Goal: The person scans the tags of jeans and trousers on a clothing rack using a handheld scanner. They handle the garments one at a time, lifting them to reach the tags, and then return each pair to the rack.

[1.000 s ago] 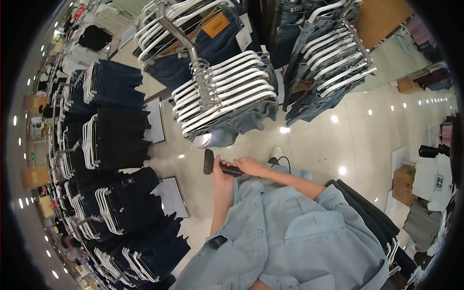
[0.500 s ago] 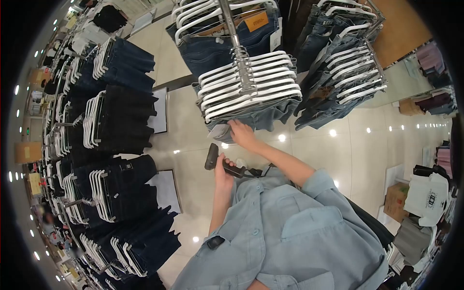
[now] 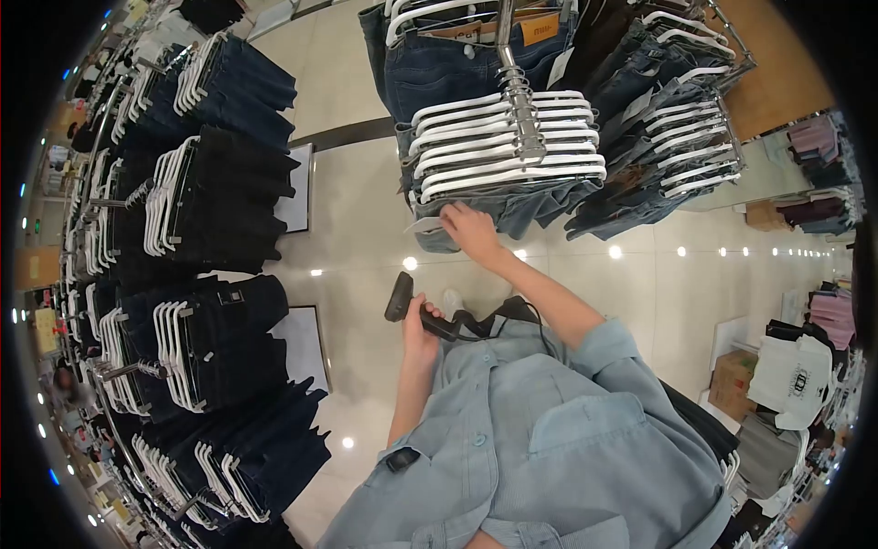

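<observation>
My left hand (image 3: 422,322) is closed around the grip of a black barcode scanner (image 3: 400,297), whose head points up and to the left. A cable runs from it toward my waist. My right hand (image 3: 470,229) is at the front pair of grey-blue jeans (image 3: 540,203) on the rack ahead. Its fingers are bent, with the fingertips at the edge of a white tag (image 3: 423,225) on those jeans. What the fingertips pinch is partly hidden. Several white hangers (image 3: 512,174) hold the jeans on a metal rail (image 3: 529,137) above my right hand.
Dark trousers (image 3: 233,201) hang in rows along the left. More jeans (image 3: 613,197) hang at the upper right, beside a wooden panel (image 3: 777,64). A cardboard box (image 3: 732,384) and a white T-shirt (image 3: 794,380) are at the right. Tiled floor (image 3: 357,210) shows between the racks.
The front rack and its jeans appear further right and slightly higher in view. My right hand has moved slightly up and right, and less of the tag shows. The scanner stays in my left hand.
</observation>
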`<state>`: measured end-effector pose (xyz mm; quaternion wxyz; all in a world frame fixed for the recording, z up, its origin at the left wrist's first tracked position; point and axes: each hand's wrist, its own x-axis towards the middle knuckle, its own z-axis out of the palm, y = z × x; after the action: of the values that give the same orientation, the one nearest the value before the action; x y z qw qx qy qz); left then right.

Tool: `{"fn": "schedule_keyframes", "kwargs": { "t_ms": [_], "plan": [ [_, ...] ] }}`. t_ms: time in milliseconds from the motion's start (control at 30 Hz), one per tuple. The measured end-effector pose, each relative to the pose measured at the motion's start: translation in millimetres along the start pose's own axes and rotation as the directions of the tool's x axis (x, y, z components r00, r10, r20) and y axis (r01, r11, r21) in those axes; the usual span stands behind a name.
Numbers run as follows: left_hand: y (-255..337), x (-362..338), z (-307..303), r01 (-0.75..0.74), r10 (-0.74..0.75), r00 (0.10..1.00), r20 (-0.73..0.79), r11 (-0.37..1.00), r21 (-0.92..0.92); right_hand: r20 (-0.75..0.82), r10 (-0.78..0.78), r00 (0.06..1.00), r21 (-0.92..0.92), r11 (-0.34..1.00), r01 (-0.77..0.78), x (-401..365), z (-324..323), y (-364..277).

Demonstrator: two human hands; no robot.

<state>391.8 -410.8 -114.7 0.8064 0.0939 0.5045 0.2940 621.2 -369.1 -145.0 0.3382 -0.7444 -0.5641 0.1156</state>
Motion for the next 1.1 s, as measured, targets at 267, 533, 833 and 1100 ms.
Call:
{"fn": "schedule_keyframes", "kwargs": {
  "t_ms": [267, 533, 833, 1100],
  "plan": [
    [22, 6, -14, 0.003, -0.004, 0.999, 0.039, 1.000, 0.016, -0.236, 0.037, 0.971, 0.257, 0.966, 0.026, -11, 11, -60],
    [33, 3, -13, -0.016, 0.011, 0.998, 0.062, 0.998, 0.069, 0.092, 0.492, 0.865, 0.315, 0.810, -0.494, -87, 83, 13],
    [41, -3, -26, -0.036, 0.032, 0.998, 0.056, 0.997, 0.072, 0.078, 0.411, 0.908, 0.172, 0.892, -0.419, -60, 87, 37],
    [50, -8, -36, -0.069, 0.067, 0.997, 0.043, 0.996, 0.060, 0.176, 0.464, 0.868, 0.032, 0.879, -0.476, -49, 77, 24]
  ]
}}
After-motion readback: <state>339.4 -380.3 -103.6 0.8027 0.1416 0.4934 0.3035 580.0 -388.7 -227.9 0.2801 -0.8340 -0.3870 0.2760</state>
